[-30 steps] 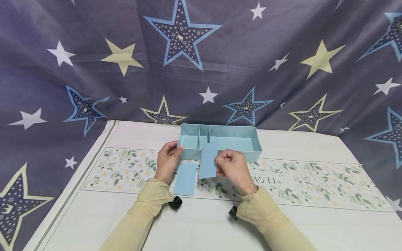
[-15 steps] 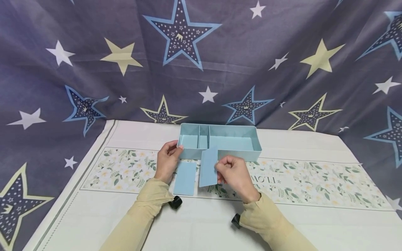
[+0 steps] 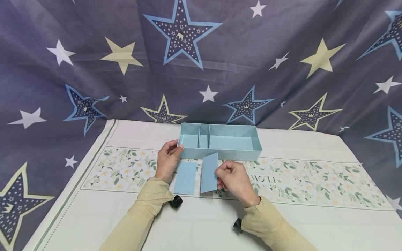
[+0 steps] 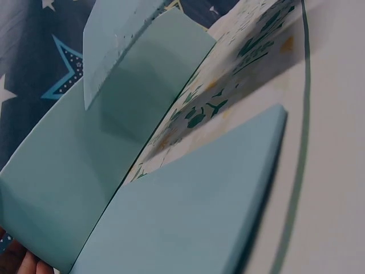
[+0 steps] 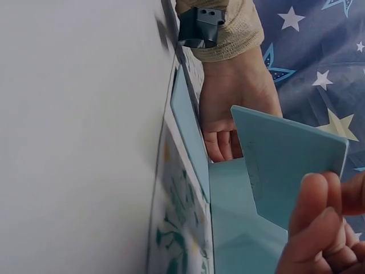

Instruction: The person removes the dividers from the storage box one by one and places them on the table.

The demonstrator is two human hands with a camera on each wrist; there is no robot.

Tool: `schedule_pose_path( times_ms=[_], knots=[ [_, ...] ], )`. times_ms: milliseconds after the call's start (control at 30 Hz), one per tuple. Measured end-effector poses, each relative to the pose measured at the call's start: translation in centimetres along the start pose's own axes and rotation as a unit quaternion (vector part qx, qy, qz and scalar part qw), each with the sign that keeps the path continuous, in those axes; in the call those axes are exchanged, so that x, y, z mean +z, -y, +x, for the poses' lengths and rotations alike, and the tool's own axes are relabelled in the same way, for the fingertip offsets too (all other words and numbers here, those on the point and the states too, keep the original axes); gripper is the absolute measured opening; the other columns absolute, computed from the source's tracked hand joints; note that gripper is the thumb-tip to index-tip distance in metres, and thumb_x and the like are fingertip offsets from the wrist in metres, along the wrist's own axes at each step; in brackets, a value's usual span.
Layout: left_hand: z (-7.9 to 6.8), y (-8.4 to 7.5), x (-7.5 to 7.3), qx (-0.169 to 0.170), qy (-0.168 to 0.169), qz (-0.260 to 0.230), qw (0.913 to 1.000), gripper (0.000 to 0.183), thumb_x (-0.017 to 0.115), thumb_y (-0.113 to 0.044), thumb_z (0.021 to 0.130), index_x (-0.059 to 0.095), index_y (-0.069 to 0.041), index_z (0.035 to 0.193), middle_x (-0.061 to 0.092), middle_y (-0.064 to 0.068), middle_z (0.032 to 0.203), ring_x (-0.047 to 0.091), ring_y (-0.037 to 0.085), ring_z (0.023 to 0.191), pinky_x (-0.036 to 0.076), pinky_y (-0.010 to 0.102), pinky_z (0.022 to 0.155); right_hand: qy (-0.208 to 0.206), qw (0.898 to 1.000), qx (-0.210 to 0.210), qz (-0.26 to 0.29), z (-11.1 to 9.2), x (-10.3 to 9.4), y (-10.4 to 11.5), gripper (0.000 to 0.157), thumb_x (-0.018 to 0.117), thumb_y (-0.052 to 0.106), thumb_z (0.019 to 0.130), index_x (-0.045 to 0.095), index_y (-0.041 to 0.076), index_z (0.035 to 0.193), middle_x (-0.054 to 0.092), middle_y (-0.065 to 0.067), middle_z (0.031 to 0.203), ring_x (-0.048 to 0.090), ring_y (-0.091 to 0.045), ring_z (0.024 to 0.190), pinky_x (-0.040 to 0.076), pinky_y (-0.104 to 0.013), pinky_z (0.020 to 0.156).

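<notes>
A light blue divided storage box [image 3: 232, 154] stands at the back of the table, with two upright dividers in its left half. My left hand [image 3: 168, 161] grips its front left corner, thumb at the rim. My right hand [image 3: 235, 179] pinches the right edge of a flat blue divider panel [image 3: 209, 173], held tilted in front of the box. In the right wrist view, the panel [image 5: 291, 162] is between thumb and fingers. A second blue panel [image 3: 185, 177] lies flat before the box, beside my left hand; the left wrist view shows this panel [image 4: 197, 208] up close.
A floral-printed strip [image 3: 307, 184] runs across the white tablecloth [image 3: 201, 223], under the loose panel. Behind the box hangs a dark star-patterned curtain [image 3: 220, 76]. Each wrist carries a small black device [image 3: 176, 202].
The right hand has drawn the pinched panel down and toward the front, so it no longer overlaps the box's inside. The left hand stays at the corner, and the lying panel has not moved.
</notes>
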State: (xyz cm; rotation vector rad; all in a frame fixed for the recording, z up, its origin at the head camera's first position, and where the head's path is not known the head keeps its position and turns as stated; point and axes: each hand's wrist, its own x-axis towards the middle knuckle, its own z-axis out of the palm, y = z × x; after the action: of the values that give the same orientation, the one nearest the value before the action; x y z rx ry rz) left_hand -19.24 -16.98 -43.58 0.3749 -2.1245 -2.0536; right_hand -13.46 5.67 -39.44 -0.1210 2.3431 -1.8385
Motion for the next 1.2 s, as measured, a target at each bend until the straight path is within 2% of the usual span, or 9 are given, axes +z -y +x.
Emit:
schedule_pose_path(
  times_ms=[267,600,1200],
  knots=[
    [0.0,0.1,0.0,0.001,-0.001,0.0,1.0,0.037,0.067,-0.02,0.091,0.058,-0.008,0.125,0.056,0.009,0.121,0.056,0.02,0.109,0.046,0.036,0.092,0.012,1.0,0.006,-0.009,0.1,0.6,-1.0,0.013,0.059,0.007,0.088,0.063,0.004,0.077,0.062,-0.009,0.057,0.061,-0.023,0.049,0.05,-0.039,0.044],
    [-0.1,-0.1,0.0,0.003,0.0,0.0,1.0,0.039,0.066,-0.02,0.091,0.056,-0.006,0.126,0.056,0.009,0.122,0.056,0.02,0.109,0.046,0.035,0.091,0.021,1.0,0.013,-0.002,0.3,1.0,-1.6,0.012,0.06,0.007,0.09,0.063,0.003,0.079,0.062,-0.009,0.058,0.061,-0.022,0.048,0.046,-0.029,0.04],
    [-0.1,-0.1,0.0,0.007,0.003,0.0,1.0,0.039,0.066,-0.021,0.092,0.056,-0.006,0.127,0.056,0.01,0.122,0.056,0.02,0.109,0.047,0.036,0.092,0.026,0.999,0.025,-0.001,0.6,1.2,-2.1,0.012,0.059,0.006,0.09,0.063,0.002,0.08,0.062,-0.009,0.058,0.062,-0.022,0.049,0.046,-0.029,0.041]
  ],
)
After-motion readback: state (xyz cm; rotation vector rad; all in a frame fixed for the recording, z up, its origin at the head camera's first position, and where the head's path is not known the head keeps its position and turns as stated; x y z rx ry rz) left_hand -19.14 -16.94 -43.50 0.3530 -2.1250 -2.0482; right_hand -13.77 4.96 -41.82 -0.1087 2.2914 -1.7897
